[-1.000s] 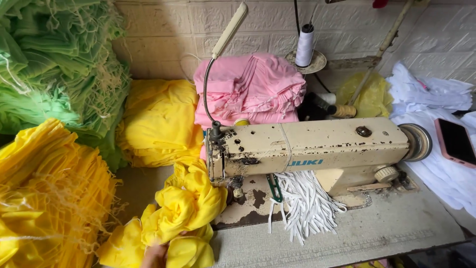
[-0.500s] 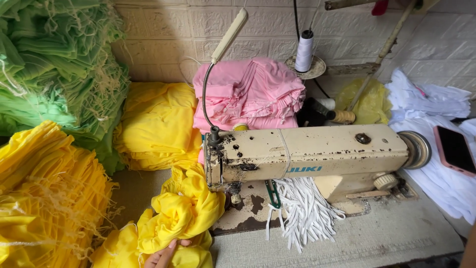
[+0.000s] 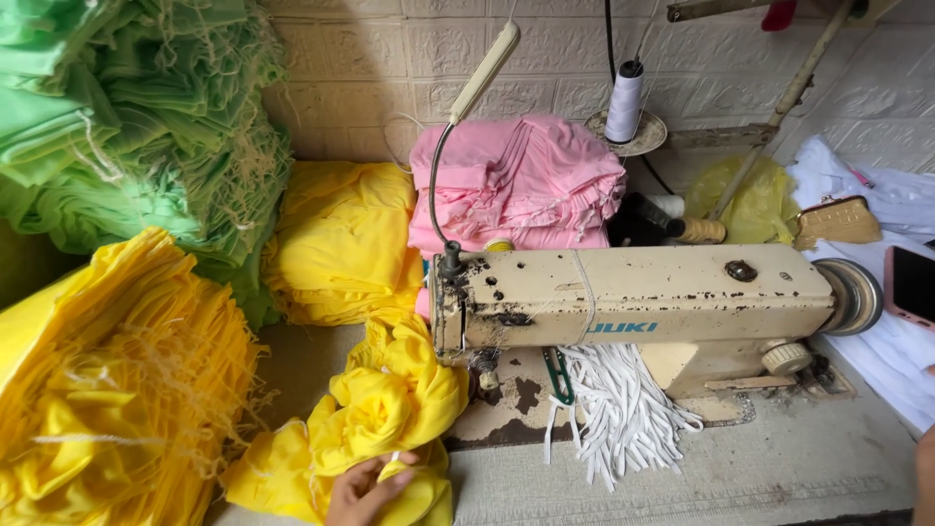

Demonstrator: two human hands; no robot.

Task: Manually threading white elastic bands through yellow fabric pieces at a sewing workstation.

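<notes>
1. The left hand [image 3: 365, 490] grips a bunched yellow cloth [image 3: 390, 409] at the tabletop's [image 3: 779, 468] near edge, left of the sewing machine [image 3: 643, 302].
2. The right hand [image 3: 925, 477] barely shows at the picture's right edge; its grip cannot be told.
3. White elastic strips [image 3: 618, 409] lie under the machine's arm.
4. Bare tabletop lies in front of the machine.
5. Yellow [image 3: 107, 390], green [image 3: 127, 127] and pink [image 3: 516, 185] stacks crowd its left and back.
</notes>
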